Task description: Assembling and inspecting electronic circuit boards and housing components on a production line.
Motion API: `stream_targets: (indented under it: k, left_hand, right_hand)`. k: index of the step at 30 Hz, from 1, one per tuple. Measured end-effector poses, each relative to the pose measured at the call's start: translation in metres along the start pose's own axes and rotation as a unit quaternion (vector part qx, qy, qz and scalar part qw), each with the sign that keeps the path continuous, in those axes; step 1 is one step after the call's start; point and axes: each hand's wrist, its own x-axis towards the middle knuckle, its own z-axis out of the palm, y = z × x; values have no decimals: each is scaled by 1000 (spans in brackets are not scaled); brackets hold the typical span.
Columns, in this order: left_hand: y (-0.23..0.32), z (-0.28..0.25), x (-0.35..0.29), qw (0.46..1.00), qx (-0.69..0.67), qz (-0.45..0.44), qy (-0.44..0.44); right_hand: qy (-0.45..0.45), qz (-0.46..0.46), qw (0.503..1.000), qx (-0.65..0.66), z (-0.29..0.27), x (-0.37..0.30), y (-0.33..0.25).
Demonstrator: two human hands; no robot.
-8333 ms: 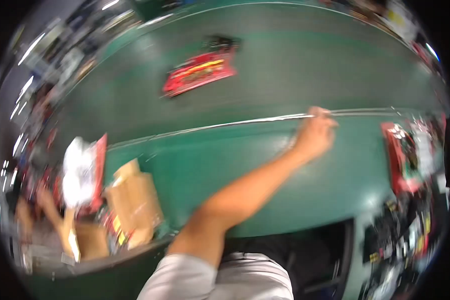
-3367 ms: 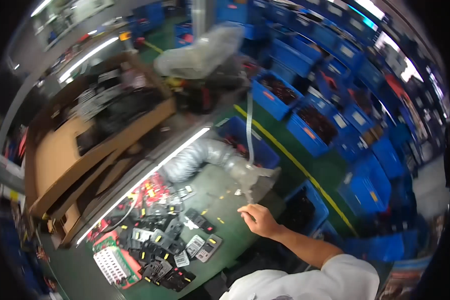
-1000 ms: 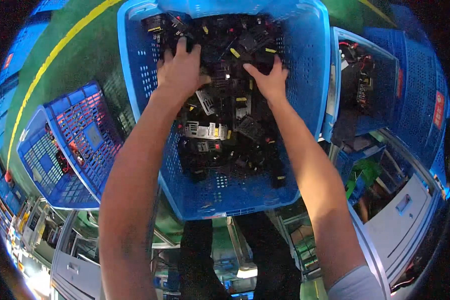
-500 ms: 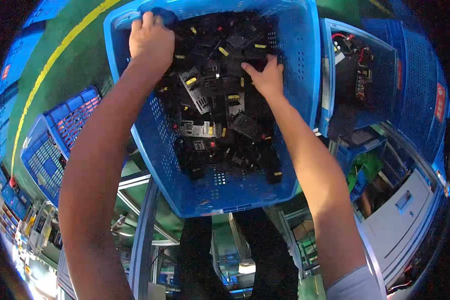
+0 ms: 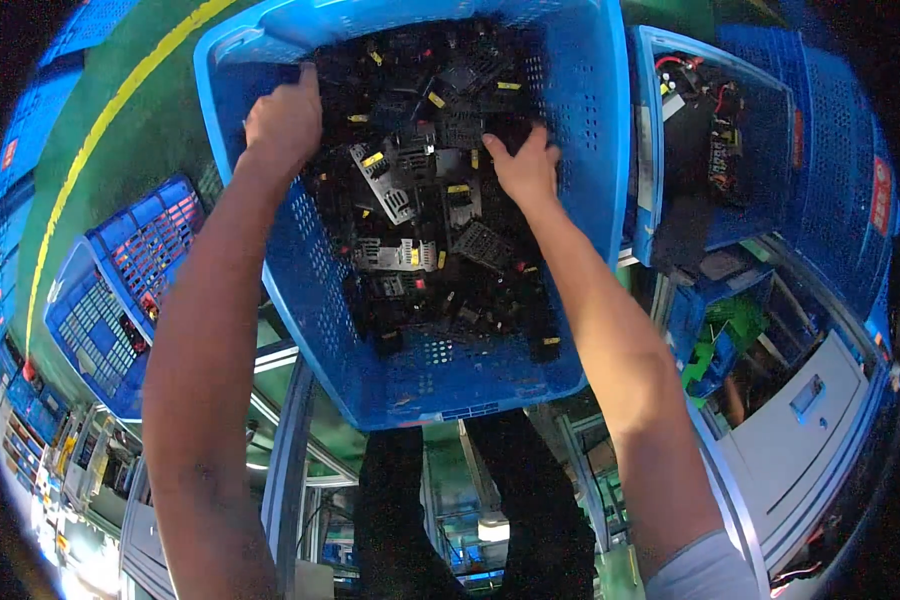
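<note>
A large blue plastic crate [image 5: 618, 200] in front of me holds a heap of black plastic parts [image 5: 485, 325], several with yellow labels. Silver slotted plates [image 5: 382, 183] lie among them. My left hand [image 5: 285, 122] is inside the crate near its left wall, thumb stretched forward and apart from the bent fingers; nothing shows in it. Toward the right wall, my right hand [image 5: 526, 170] has thumb and fingers on either side of a dark black part [image 5: 510, 130]. Shadow hides how firmly these fingers touch it.
Right of the crate stands another blue bin [image 5: 648, 150] with wired parts. A smaller blue bin with green pieces [image 5: 735, 335] and a light grey panel [image 5: 800, 430] lie below it. Slatted blue baskets [image 5: 95, 320] stand at the left. Metal frame rails [image 5: 280, 460] run beneath the crate.
My left hand has come down and nearer from the crate's far left corner; the dark thing at its fingers there no longer shows in it. My right hand stays nearly in place.
</note>
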Motion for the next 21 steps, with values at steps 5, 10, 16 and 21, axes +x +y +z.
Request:
stream_targets:
  k: [5,10,16,21]
  left_hand:
    - [-27,14,-3,990,-135,0,43]
    - [9,6,-46,891,-420,-116,128]
    - [44,-8,-57,792,-574,-170,123]
    - [55,-6,-40,759,-647,-26,72]
  right_hand:
    - [-21,57,995,82,8,-8,6]
    - [99,-1,992,79,14,-2,43]
    - [67,69,968,231,9,-24,25]
    - [73,-38,972,221,10,-23,14]
